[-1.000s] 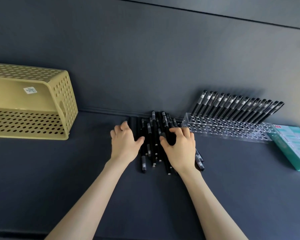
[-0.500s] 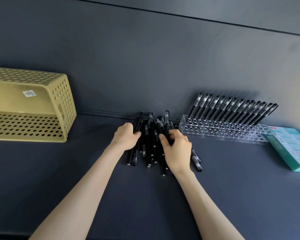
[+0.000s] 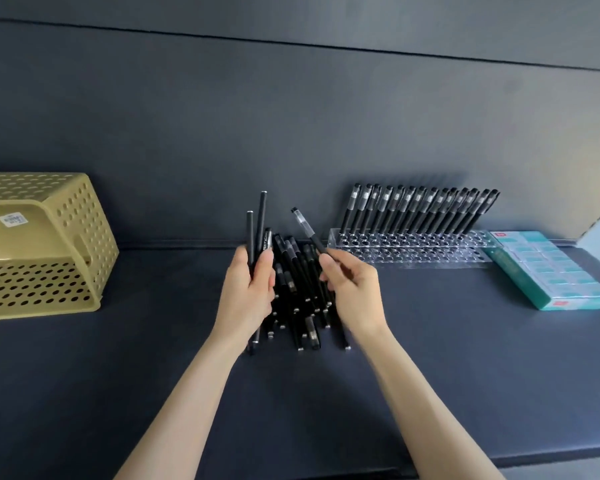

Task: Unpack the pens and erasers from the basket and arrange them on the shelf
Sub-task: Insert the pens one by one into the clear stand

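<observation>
- Your right hand [image 3: 355, 289]: fingertips pinch one black pen [image 3: 309, 232], its capped end tilted up and left.
- Clear rack [image 3: 413, 252]: lies right of that pen and farther back. Your right hand is the nearer one, and the near rows of holes stand free.
- Your left hand [image 3: 248, 292]: fingers curled round an upright bundle of pens [image 3: 261, 220].
- Loose pens [image 3: 302, 296]: heaped on the shelf [image 3: 430, 358] between your hands, long axes running near to far.
- Basket [image 3: 84, 220]: its sticker [image 3: 12, 220] and the print on the pens are unreadable.

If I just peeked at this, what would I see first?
In the middle, two hands work over a messy pile of black pens: the left hand grips a few pens upright, the right hand pinches a single pen. Behind on the right, a neat row of pens leans in a clear rack, and a yellow basket lies tipped on its side at the far left.
</observation>
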`<action>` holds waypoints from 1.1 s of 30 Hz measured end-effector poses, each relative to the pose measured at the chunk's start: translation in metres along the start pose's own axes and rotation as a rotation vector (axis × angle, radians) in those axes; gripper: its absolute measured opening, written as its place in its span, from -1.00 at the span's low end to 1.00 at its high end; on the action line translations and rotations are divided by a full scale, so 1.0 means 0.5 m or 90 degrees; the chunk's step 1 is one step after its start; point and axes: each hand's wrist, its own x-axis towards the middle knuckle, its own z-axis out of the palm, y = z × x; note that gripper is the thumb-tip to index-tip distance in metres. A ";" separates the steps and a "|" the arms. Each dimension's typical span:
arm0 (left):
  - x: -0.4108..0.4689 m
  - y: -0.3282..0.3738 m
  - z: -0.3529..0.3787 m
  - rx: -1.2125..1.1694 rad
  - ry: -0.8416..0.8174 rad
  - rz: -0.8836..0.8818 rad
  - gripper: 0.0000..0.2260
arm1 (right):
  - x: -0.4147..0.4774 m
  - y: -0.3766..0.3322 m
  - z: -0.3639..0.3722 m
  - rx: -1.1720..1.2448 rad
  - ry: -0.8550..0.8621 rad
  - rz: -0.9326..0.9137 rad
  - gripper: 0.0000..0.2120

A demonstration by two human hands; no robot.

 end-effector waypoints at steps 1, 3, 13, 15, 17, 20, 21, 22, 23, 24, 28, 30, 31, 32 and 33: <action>-0.008 0.010 0.020 -0.035 -0.014 -0.006 -0.76 | -0.005 -0.004 -0.024 0.034 -0.039 -0.004 -0.85; -0.018 0.027 0.065 -0.098 -0.049 -0.024 -0.73 | -0.017 -0.006 -0.079 0.075 -0.107 -0.012 -0.77; -0.061 0.011 0.403 -0.176 -0.120 -0.046 -0.73 | -0.008 0.055 -0.425 -0.050 -0.211 0.015 -0.91; -0.079 0.001 0.475 -0.163 -0.110 -0.048 -0.82 | 0.007 0.072 -0.485 -0.102 -0.188 -0.020 -0.94; -0.092 -0.006 0.533 -0.153 -0.087 -0.046 -0.84 | 0.020 0.083 -0.536 -0.141 -0.182 -0.049 -0.93; -0.097 -0.011 0.583 -0.150 -0.047 -0.038 -0.82 | 0.044 0.093 -0.587 -0.189 -0.207 -0.069 -0.81; -0.096 -0.012 0.594 -0.154 -0.036 -0.035 -0.78 | 0.054 0.095 -0.600 -0.191 -0.208 -0.070 -0.81; -0.094 -0.013 0.603 -0.154 -0.028 -0.030 -0.73 | 0.065 0.096 -0.610 -0.178 -0.199 -0.069 -0.80; -0.091 -0.015 0.612 -0.150 -0.020 -0.022 -0.70 | 0.077 0.098 -0.618 -0.150 -0.184 -0.067 -0.79; -0.086 -0.016 0.621 -0.143 -0.011 -0.010 -0.69 | 0.089 0.099 -0.623 -0.118 -0.167 -0.064 -0.76; -0.062 -0.025 0.644 -0.090 0.042 0.073 -0.78 | 0.142 0.098 -0.633 -0.076 -0.111 -0.115 -0.49; -0.049 -0.034 0.649 -0.051 0.062 0.117 -0.85 | 0.173 0.091 -0.632 -0.089 -0.071 -0.158 -0.46; -0.045 -0.040 0.650 -0.035 0.064 0.129 -0.88 | 0.189 0.087 -0.632 -0.078 -0.053 -0.168 -0.48; -0.042 -0.046 0.651 -0.025 0.060 0.135 -0.90 | 0.204 0.083 -0.631 -0.068 -0.034 -0.177 -0.51; -0.040 -0.052 0.650 -0.020 0.054 0.134 -0.91 | 0.220 0.080 -0.630 -0.064 -0.014 -0.188 -0.53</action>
